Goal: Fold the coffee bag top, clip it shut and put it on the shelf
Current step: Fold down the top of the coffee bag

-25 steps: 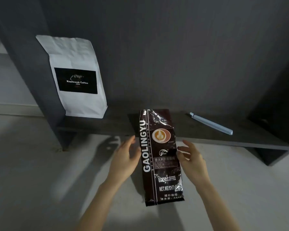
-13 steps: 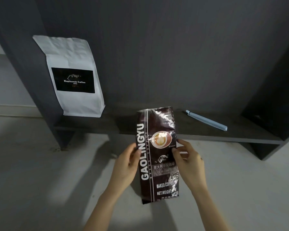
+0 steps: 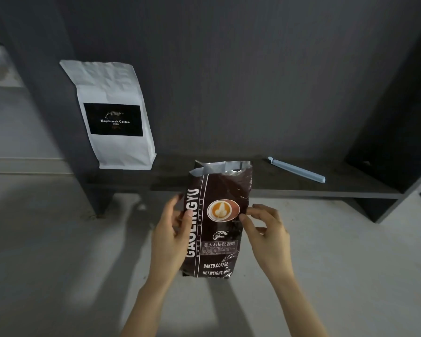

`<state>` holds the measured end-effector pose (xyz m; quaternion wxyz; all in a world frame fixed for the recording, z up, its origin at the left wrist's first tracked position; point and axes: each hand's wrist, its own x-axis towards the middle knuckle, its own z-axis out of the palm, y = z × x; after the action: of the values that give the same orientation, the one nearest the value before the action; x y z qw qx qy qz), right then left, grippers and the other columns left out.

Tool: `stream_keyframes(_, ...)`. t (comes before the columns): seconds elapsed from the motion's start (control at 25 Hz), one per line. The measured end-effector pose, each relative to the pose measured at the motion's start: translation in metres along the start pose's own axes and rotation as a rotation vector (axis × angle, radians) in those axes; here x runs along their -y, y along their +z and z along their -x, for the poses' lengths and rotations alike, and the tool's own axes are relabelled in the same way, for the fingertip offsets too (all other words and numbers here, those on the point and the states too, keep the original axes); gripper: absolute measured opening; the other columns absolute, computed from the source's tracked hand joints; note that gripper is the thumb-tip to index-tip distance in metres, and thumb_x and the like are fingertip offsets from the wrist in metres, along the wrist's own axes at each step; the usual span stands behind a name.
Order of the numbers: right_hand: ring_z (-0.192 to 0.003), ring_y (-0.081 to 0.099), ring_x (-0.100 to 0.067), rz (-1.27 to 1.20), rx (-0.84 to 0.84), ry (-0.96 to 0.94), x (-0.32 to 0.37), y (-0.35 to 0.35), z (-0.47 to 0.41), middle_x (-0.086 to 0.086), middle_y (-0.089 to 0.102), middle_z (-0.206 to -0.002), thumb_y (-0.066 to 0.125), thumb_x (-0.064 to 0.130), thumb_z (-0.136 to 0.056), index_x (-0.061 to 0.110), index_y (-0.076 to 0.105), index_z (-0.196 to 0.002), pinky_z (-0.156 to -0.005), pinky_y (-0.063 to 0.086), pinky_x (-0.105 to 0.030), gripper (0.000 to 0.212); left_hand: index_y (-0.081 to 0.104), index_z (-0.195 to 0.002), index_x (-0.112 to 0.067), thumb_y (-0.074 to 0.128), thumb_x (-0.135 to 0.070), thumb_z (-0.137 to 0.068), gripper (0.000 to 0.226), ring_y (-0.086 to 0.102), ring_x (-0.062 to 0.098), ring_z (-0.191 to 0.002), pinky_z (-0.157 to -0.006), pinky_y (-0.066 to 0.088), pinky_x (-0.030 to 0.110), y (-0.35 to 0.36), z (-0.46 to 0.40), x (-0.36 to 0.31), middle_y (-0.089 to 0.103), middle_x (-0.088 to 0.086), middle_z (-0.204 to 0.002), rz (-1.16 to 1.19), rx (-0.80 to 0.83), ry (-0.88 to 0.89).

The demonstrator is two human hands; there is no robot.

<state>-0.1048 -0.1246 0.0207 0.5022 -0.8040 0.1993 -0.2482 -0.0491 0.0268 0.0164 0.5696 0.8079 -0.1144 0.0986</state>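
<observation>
A dark brown coffee bag (image 3: 219, 222) marked GAOLINGYU stands upright in front of me, its bottom on the pale floor. Its top is open and shows silver lining. My left hand (image 3: 171, 235) grips the bag's left edge, thumb on the front. My right hand (image 3: 265, 237) pinches the right edge at the height of the cup picture. A pale blue bag clip (image 3: 297, 169) lies on the low dark shelf (image 3: 289, 188) behind the bag, to the right, untouched.
A white coffee bag (image 3: 112, 117) with a black label stands on the shelf's left end, leaning on the dark back panel. Dark upright side panels close the shelf at left and right. Pale floor stretches in front.
Both hands closed onto the bag's sides and raised it more upright. The bag's open silver-lined top now shows. The view has shifted closer.
</observation>
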Motion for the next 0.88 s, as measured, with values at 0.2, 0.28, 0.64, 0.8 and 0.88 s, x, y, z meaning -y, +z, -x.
stream_keyframes(0.2, -0.086, 0.062, -0.016, -0.065, 0.008, 0.014, -0.001, -0.001, -0.001, -0.002, 0.066, -0.093, 0.062, 0.011, -0.080, 0.011, 0.065, -0.092, -0.075, 0.048, -0.021, 0.013, 0.053, -0.114, -0.012, 0.050, -0.019, -0.087, 0.028, 0.055, -0.014, -0.072, -0.062, 0.039, -0.001, 0.001, 0.003, -0.002, 0.059, -0.017, -0.080, -0.010, 0.006, 0.041)
stream_keyframes(0.28, -0.077, 0.062, -0.007, -0.036, -0.010, 0.012, -0.004, -0.004, -0.002, 0.000, 0.066, -0.086, 0.065, 0.010, -0.078, 0.010, 0.066, -0.089, -0.066, 0.046, -0.008, 0.012, 0.053, -0.113, -0.012, 0.052, -0.019, -0.086, 0.028, 0.058, -0.002, -0.071, -0.061, 0.040, 0.002, 0.001, 0.003, -0.001, 0.058, -0.012, -0.079, -0.022, -0.015, 0.033)
stream_keyframes(0.64, -0.055, 0.058, 0.008, -0.067, -0.062, -0.001, 0.001, -0.021, -0.003, 0.010, 0.067, -0.065, 0.068, 0.011, -0.074, 0.030, 0.049, -0.066, -0.052, 0.039, -0.003, 0.028, 0.046, -0.079, -0.028, 0.062, -0.012, -0.078, 0.023, 0.054, 0.019, -0.077, -0.068, 0.038, 0.016, 0.001, 0.001, 0.000, 0.054, -0.012, -0.079, -0.089, -0.033, 0.057)
stream_keyframes(0.8, -0.063, 0.059, 0.014, -0.097, -0.017, -0.021, -0.001, -0.021, -0.004, 0.012, 0.065, -0.071, 0.061, 0.003, -0.078, 0.033, 0.053, -0.083, -0.053, 0.041, 0.000, 0.031, 0.044, -0.075, -0.036, 0.054, 0.003, -0.077, 0.040, 0.056, -0.003, -0.081, -0.077, 0.041, 0.012, 0.006, 0.000, -0.006, 0.056, -0.018, -0.082, 0.037, 0.032, 0.025)
stream_keyframes(0.88, -0.071, 0.060, 0.012, -0.096, 0.001, -0.070, 0.001, -0.019, -0.005, 0.012, 0.065, -0.075, 0.058, 0.000, -0.079, 0.031, 0.056, -0.095, -0.059, 0.045, -0.001, 0.034, 0.048, -0.078, -0.035, 0.055, 0.000, -0.080, 0.036, 0.057, -0.010, -0.078, -0.073, 0.041, 0.003, 0.005, -0.002, -0.009, 0.060, -0.013, -0.085, 0.159, 0.039, 0.015)
